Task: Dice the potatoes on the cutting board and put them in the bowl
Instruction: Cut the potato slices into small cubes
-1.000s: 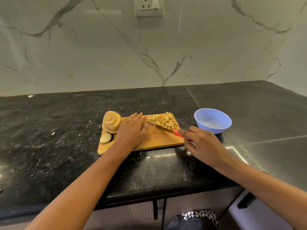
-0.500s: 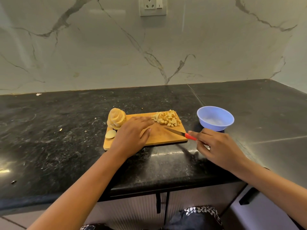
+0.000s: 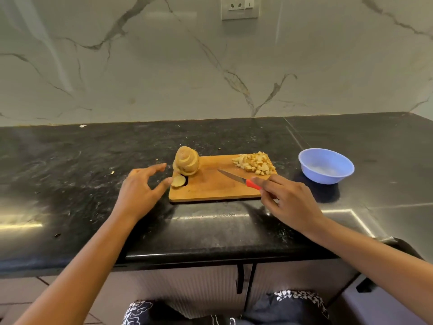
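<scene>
With my left hand [image 3: 140,191], fingers spread and empty, beside the sliced potato stack [image 3: 186,161] at the left end of the cutting board [image 3: 210,192] and my right hand [image 3: 290,198] gripping the knife [image 3: 236,178], a careless grab could topple slices onto the desk [image 3: 93,158].

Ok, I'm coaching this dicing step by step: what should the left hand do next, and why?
Probably pick a few slices off the sliced potato stack and lay them flat mid-board. The left hand is open beside that stack, the right hand holds the knife over the cutting board, and the diced pile sits clear in the far right corner.
</scene>
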`<action>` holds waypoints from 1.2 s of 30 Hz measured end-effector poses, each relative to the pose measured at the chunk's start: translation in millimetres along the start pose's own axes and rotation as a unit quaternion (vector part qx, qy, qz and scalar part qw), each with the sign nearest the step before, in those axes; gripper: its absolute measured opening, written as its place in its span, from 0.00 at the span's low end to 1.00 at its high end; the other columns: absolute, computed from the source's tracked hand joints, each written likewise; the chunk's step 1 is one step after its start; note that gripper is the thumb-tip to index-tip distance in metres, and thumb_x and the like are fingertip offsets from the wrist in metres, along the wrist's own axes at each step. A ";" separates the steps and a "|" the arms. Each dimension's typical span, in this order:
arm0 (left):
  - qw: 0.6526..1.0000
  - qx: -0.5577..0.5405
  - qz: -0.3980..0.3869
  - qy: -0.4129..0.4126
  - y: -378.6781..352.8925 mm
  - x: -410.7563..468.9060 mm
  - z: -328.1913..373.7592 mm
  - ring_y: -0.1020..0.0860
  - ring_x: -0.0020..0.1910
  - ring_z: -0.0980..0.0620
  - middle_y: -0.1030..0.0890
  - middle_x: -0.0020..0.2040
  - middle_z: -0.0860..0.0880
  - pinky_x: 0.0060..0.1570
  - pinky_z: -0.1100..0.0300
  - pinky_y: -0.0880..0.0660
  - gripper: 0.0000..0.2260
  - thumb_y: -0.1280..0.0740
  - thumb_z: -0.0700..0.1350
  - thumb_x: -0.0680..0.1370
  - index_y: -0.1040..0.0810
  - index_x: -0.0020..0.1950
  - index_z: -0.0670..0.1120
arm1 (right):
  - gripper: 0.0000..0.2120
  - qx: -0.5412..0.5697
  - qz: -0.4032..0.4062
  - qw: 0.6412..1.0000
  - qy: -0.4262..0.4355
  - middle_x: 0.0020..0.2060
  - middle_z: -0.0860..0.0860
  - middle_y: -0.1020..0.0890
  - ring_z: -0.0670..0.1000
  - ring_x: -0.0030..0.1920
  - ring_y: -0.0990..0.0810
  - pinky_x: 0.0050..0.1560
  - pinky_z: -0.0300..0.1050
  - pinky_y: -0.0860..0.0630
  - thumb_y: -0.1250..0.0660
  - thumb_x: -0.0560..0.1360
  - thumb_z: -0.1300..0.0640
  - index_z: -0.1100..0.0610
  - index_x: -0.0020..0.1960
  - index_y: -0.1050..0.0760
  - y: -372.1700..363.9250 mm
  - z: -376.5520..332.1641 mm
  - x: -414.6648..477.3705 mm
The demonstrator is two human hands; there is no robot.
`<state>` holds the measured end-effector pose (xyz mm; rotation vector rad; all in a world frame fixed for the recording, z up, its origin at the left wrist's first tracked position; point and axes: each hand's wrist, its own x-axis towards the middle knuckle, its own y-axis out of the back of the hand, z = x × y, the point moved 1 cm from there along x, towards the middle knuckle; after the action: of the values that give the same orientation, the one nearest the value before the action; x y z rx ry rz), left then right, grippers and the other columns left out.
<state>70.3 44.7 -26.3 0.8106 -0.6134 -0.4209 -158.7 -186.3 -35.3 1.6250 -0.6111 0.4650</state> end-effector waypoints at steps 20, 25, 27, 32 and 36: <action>0.994 -0.019 0.003 -0.110 -14.5 -15.3 34.1 0.26 0.47 0.59 0.25 0.43 0.65 0.48 0.63 0.30 0.17 0.25 0.53 0.70 0.20 0.57 0.54 | 0.15 0.034 0.009 0.996 -0.077 0.37 0.45 0.22 0.44 0.32 0.27 0.30 0.34 0.32 0.34 0.75 0.60 0.55 0.61 0.21 -8.3 5.4 8.4; 0.982 -0.030 -0.019 -0.186 -36.1 0.6 76.5 0.24 0.46 0.58 0.20 0.47 0.58 0.48 0.62 0.26 0.18 0.27 0.55 0.71 0.20 0.58 0.50 | 0.18 0.060 0.012 0.991 -0.120 0.39 0.43 0.25 0.42 0.34 0.28 0.34 0.30 0.35 0.35 0.76 0.63 0.55 0.66 0.25 -5.0 5.2 10.1; 0.978 -0.006 -0.032 -0.205 -49.8 13.8 90.3 0.23 0.49 0.57 0.19 0.51 0.54 0.49 0.60 0.26 0.19 0.29 0.57 0.72 0.20 0.59 0.49 | 0.19 0.066 0.007 0.988 -0.141 0.38 0.40 0.29 0.40 0.36 0.28 0.34 0.30 0.35 0.37 0.78 0.62 0.54 0.68 0.27 -3.9 5.2 11.4; 0.970 0.128 -0.072 -0.193 -71.4 36.0 96.0 0.24 0.52 0.54 0.20 0.53 0.52 0.46 0.63 0.29 0.20 0.36 0.62 0.75 0.23 0.59 0.50 | 0.20 0.071 -0.032 0.982 -0.174 0.39 0.37 0.33 0.39 0.38 0.29 0.35 0.33 0.34 0.41 0.80 0.59 0.51 0.71 0.33 -2.3 5.0 18.5; 0.966 0.122 -0.059 -0.219 -72.0 30.7 88.1 0.23 0.52 0.51 0.19 0.53 0.50 0.48 0.58 0.26 0.19 0.36 0.60 0.76 0.21 0.57 0.47 | 0.21 0.074 -0.053 0.980 -0.177 0.41 0.39 0.31 0.38 0.39 0.30 0.36 0.31 0.35 0.41 0.80 0.59 0.51 0.72 0.33 -0.4 5.0 21.9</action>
<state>27.6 -65.1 -24.4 1.0009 -1.0463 -0.6501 -141.6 -194.0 -22.7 1.8910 -0.7630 0.1437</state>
